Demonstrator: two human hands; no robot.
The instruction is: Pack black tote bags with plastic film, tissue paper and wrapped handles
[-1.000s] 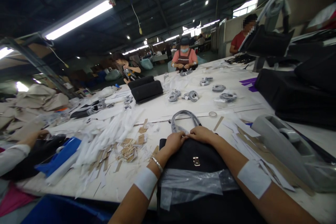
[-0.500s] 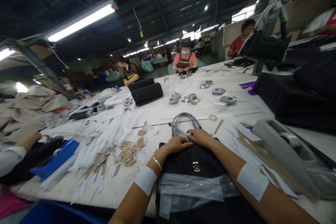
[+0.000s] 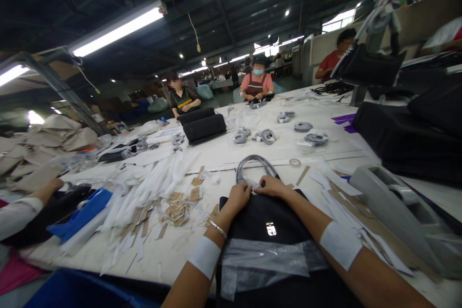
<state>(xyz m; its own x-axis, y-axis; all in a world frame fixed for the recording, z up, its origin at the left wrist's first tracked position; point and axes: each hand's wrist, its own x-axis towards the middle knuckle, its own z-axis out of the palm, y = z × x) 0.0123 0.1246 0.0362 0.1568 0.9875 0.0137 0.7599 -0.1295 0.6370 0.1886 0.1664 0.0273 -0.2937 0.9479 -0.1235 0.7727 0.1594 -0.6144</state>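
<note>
A black handbag with a metal clasp lies flat on the white table in front of me, its near end under clear plastic film. Its grey wrapped handle loops away from me. My left hand rests curled on the bag's top edge at the handle's base. My right hand is closed beside it, pinching a small white strip at the handle. Both wrists carry white bands.
A grey tape dispenser stands at my right, black bags behind it. White paper strips and cardboard tags litter the left. Another person's hand works by a blue object. Seated workers face me across the table.
My hands have shifted slightly along the bag's top edge and closed tighter around the handle's base. The view has tipped a little. The person's hand at the left moved.
</note>
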